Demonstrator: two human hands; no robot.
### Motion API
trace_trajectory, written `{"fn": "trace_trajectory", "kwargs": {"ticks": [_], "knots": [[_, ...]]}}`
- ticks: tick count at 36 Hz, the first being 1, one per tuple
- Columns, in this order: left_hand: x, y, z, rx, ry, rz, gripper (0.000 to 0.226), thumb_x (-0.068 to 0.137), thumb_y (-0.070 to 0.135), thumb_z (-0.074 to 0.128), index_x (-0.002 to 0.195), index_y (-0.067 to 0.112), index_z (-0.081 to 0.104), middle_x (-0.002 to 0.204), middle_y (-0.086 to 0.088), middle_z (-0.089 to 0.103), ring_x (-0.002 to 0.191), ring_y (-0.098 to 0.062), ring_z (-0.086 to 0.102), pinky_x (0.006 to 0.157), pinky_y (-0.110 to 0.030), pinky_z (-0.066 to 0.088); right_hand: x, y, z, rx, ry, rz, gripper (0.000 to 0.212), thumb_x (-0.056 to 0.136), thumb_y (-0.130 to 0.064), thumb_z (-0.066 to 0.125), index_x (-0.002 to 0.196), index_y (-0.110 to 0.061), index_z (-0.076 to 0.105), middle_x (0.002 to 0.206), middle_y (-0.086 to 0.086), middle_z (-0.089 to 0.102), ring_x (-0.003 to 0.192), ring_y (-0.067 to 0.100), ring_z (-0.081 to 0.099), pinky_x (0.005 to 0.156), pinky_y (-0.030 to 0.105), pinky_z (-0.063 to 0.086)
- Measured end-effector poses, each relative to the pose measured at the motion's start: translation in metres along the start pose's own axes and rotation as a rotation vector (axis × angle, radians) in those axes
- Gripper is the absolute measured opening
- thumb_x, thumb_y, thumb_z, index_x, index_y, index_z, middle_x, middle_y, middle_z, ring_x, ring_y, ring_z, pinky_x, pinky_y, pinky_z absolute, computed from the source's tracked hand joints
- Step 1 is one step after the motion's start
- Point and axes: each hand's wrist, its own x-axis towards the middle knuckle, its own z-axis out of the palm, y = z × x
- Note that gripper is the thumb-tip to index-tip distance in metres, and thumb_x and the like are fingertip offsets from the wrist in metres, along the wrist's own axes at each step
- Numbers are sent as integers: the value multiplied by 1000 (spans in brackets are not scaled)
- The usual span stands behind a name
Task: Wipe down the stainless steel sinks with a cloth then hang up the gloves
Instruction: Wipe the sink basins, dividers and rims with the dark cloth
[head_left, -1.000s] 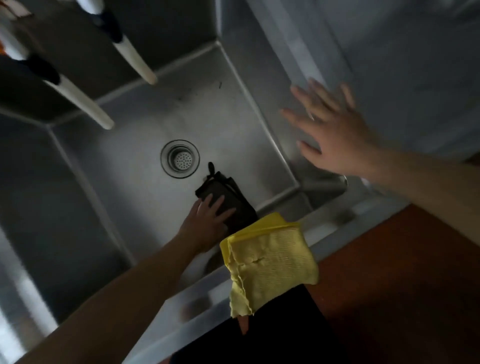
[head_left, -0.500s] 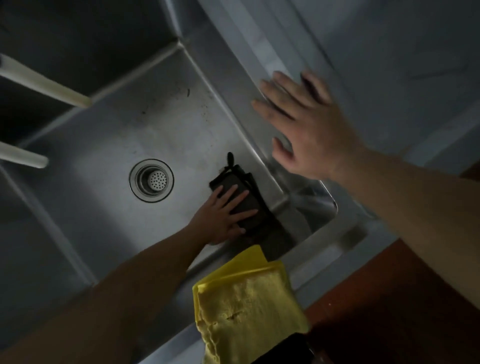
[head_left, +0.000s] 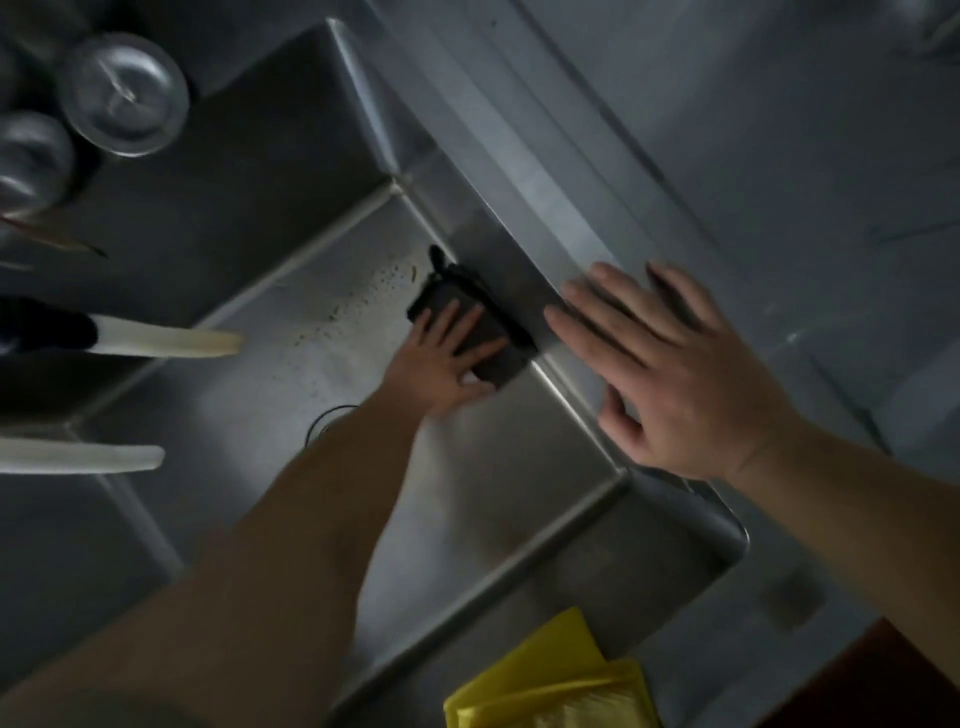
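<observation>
cloth (head_left: 467, 332) dark, folded, flat on sink (head_left: 291, 395) floor against right wall. since a second ago it has slid from near drain to far corner: wiping advancing. left hand (head_left: 441, 369) presses it, fingers spread. right hand (head_left: 670, 364) flat on rim, holding nothing. specks remain nearby; yellow gloves (head_left: 550, 686) unhung on counter.

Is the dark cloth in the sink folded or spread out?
Folded: the dark cloth is a compact thick pad under the left hand, pressed flat on the sink floor.
</observation>
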Motion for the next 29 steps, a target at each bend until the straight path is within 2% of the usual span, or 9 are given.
{"fn": "trace_trajectory", "kwargs": {"ticks": [5, 11, 14, 16, 18, 20, 22, 27, 29], "knots": [[37, -67, -15, -25, -134, -231, 85, 77, 86, 2, 153, 49, -3, 164, 0, -24, 151, -28, -18, 120, -51, -5, -1, 1, 2, -11, -4, -3, 67, 88, -31, 38, 152, -11, 33, 161, 9, 27, 150, 28, 19, 117, 57, 19], [37, -44, -10, -187, -201, -357, 92, 72, 89, -1, 152, 45, -13, 160, -7, -33, 147, -34, -29, 116, -55, -16, 1, -1, -4, -28, -29, 12, 65, 87, -30, 41, 149, -9, 39, 160, 9, 29, 149, 29, 23, 117, 56, 20], [18, -13, -2, -193, -260, -305, 89, 75, 89, 3, 150, 46, -17, 160, -10, -32, 147, -38, -28, 115, -59, -14, 2, -3, -6, -25, -38, 17, 66, 86, -29, 43, 149, -9, 39, 160, 9, 30, 149, 28, 23, 117, 56, 20], [-8, 17, 8, -137, -285, -181, 85, 81, 86, 10, 151, 47, -15, 162, -12, -26, 148, -40, -23, 115, -61, -12, 2, -3, -7, -26, -41, 19, 66, 86, -29, 43, 149, -9, 39, 160, 8, 30, 149, 28, 23, 117, 56, 20], [-41, 50, 20, -137, -226, -56, 80, 87, 79, 24, 155, 44, 3, 166, -16, -7, 151, -43, -8, 115, -63, -8, 2, -4, -6, -30, -45, 20, 64, 87, -29, 41, 148, -10, 40, 160, 8, 30, 149, 28, 23, 117, 56, 20], [-75, 81, 32, -135, -106, 35, 73, 88, 73, 31, 152, 38, 31, 162, -19, 23, 147, -47, 18, 113, -69, 11, 2, -5, -6, -36, -52, 23, 63, 88, -30, 39, 148, -11, 40, 160, 6, 30, 149, 27, 23, 118, 55, 19], [-103, 108, 45, -117, -44, 83, 70, 89, 70, 28, 149, 36, 39, 158, -19, 31, 143, -48, 28, 109, -70, 25, 1, -5, -6, -44, -56, 31, 64, 87, -31, 37, 148, -11, 39, 161, 5, 29, 149, 26, 23, 118, 54, 19], [-143, 156, 71, -296, -46, -76, 62, 95, 61, 27, 154, 42, 22, 164, -11, 8, 149, -40, -4, 117, -65, 8, 3, -5, -6, -51, -37, 27, 65, 85, -29, 38, 147, -11, 42, 159, 5, 33, 148, 25, 26, 117, 54, 22], [-147, 166, 76, -379, -46, -200, 61, 96, 61, 24, 154, 47, 10, 164, -5, -5, 149, -30, -24, 120, -58, -8, 2, -5, -4, -54, -22, 29, 64, 86, -29, 36, 147, -11, 42, 159, 5, 33, 148, 25, 27, 116, 55, 23]]}}
